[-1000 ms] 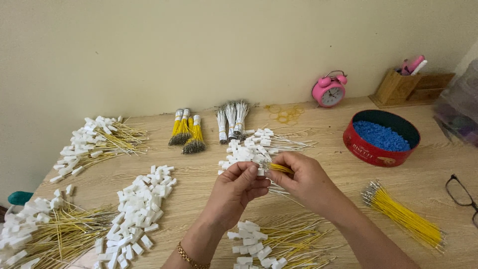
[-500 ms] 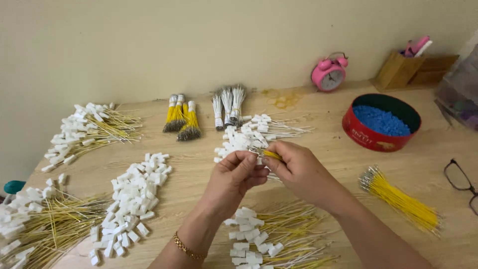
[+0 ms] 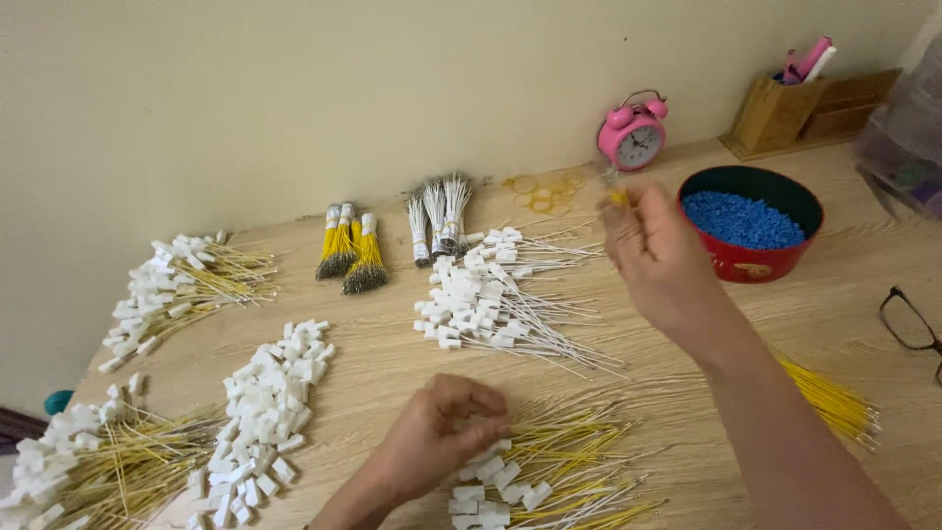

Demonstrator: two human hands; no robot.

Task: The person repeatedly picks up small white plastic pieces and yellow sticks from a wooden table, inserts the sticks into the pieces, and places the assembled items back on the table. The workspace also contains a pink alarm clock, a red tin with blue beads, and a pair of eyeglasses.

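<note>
left hand (image 3: 439,439): low, fingers curled | right hand (image 3: 659,257): raised, fingers pinched

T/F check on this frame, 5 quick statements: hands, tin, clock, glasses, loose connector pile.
1. The left hand rests on the near pile of yellow wires with white connectors. True.
2. The right hand lies flat on the table. False: it is raised, pinching a small yellow piece.
3. The red round tin holds blue pellets. True.
4. The pink alarm clock stands inside the tin. False: it stands by the wall, beside it.
5. The eyeglasses sit at the table's left edge. False: right edge.
</note>
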